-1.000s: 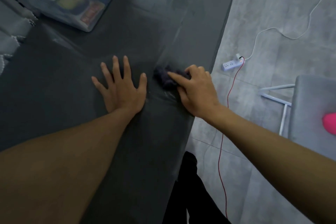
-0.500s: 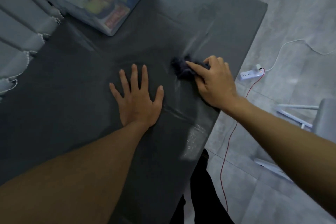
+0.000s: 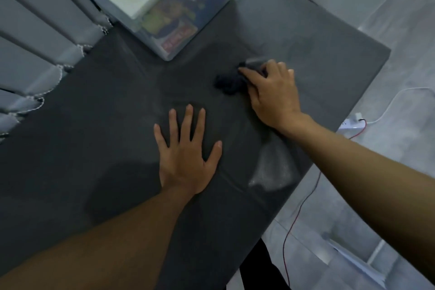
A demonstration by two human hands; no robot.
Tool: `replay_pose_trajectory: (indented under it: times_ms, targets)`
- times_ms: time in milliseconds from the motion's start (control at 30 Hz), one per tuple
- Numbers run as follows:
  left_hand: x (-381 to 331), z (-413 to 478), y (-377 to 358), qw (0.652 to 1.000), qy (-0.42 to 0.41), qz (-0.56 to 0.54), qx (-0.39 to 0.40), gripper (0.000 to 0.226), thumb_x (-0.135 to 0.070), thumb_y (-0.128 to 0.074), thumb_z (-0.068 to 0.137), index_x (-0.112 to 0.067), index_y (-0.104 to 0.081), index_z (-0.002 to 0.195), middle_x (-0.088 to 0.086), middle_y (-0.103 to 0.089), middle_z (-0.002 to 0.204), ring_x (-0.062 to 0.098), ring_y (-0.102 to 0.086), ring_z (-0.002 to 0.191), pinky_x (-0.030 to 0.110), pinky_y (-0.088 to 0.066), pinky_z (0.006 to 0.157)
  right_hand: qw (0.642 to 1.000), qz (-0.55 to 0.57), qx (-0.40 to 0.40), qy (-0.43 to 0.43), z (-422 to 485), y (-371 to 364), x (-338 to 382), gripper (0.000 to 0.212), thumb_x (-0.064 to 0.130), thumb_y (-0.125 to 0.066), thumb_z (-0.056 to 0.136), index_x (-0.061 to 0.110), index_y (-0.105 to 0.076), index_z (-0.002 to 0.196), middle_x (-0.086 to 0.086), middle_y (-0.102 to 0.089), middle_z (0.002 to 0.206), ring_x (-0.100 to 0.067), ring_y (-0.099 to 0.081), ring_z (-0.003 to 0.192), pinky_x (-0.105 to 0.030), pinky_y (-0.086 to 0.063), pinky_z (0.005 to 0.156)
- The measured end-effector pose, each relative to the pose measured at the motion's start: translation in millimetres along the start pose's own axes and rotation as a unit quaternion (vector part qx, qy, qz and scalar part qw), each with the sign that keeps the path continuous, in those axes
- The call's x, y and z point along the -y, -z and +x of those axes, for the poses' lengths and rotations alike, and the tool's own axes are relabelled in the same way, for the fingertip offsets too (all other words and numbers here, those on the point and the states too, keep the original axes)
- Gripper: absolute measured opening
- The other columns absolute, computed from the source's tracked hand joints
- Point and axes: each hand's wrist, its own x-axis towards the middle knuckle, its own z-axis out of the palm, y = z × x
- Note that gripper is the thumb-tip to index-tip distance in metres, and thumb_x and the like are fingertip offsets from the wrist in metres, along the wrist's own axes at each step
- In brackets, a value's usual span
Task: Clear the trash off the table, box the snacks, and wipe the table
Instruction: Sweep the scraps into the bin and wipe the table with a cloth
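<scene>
Clutching 1 cloth (image 3: pixel 227 83) w/ right hand (image 3: pixel 274 94), left hand (image 3: pixel 186 160) flat on table (image 3: pixel 94 125).

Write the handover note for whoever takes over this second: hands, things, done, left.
Left hand: flat on the table, fingers spread, holding nothing.
Right hand: grips the dark cloth against the table's right half.
Snack box: lidded, at the far side, snacks inside.
Done: no trash in view; snacks boxed.
Left: finish wiping; a wet streak shows by the right edge.
</scene>
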Motion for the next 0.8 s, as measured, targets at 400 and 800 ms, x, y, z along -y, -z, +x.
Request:
replay_pose_trajectory:
  times_ms: [400,800]
  targets:
    - [1.9,3.4,5.9,1.0,-0.008,0.003,0.025,0.08,-0.069,-0.018,0.096,-0.025,-0.004,0.162,0.002,-0.001,0.169,0.034,0.003,0.155,0.066,-0.005,0.119,0.992,0.015,0.071,0.104,73.4,-23.2,27.8,0.044,0.03,-0.047,0.094,0.033,-0.054,0.138,-0.015,-0.05,0.111,-0.038,-0.047,0.101,-0.043,-0.034,0.083]
    - [3.5,4.5,7.3,0.999,-0.009,-0.004,0.034,0.08,-0.069,-0.021,0.097,-0.024,-0.008,0.162,0.002,-0.004,0.169,0.034,0.002,0.155,0.066,-0.006,0.119,0.989,0.008,0.08,0.123,91.0,-23.2,26.4,0.046,0.031,-0.046,0.094,0.037,-0.053,0.139,-0.012,-0.05,0.114,-0.037,-0.046,0.104,-0.043,-0.032,0.084]
